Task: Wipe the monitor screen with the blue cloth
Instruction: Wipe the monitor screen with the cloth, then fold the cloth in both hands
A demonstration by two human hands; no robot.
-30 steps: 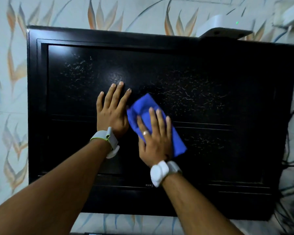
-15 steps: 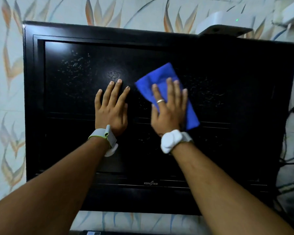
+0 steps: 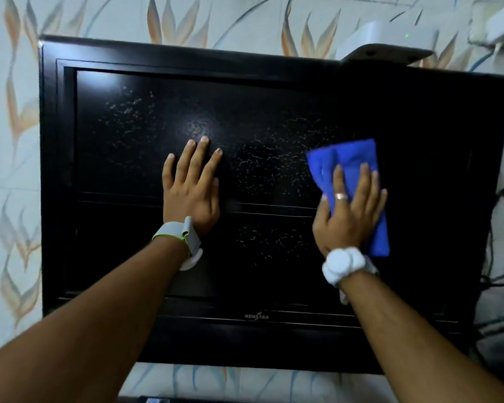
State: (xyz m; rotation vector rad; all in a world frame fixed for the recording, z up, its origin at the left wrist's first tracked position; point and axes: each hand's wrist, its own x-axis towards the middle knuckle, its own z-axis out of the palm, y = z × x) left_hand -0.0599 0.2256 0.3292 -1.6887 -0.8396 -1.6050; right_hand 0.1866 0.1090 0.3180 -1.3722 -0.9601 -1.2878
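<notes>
Both hands press flat on the monitor screen (image 3: 128,228); three o'clock from the left hand (image 3: 191,196), the right hand (image 3: 348,219) pins the twelve-to-six blue cloth (image 3: 346,157).

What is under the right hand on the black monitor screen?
A folded blue cloth lies under the right hand, pressed flat against the black monitor screen. The cloth's middle and the screen behind it are covered and cannot be seen.

Light level: dim, with a cool bluish cast overall.
Glare: soft pale sheen at upper left of monitor screen (image 3: 134,91); second hazy spot near centre.
Shadow: right half of screen near black, detail lost.
Blur: white box (image 3: 390,45) at top right smeared.
Distortion: straight lines bowed toward the picture edges.
</notes>
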